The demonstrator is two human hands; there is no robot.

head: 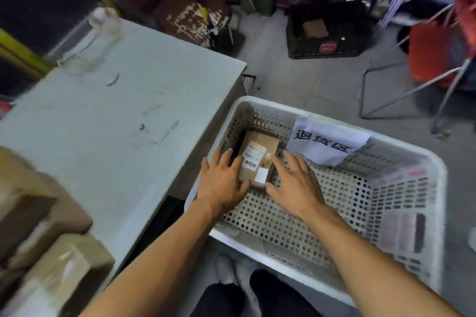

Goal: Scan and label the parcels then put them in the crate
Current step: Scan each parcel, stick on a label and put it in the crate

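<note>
A small brown cardboard parcel with white labels on top lies on the floor of the white perforated crate, in its far left corner. My left hand is palm down at the parcel's left edge, fingers spread and touching it. My right hand is palm down at its right edge, fingers apart, thumb by the near corner. Neither hand wraps around the parcel. A paper sign with printed characters hangs over the crate's far wall.
A pale table stands left of the crate, with brown parcels stacked at its near left end and clear glass bottles at the far end. A black crate and a metal rack stand on the floor beyond.
</note>
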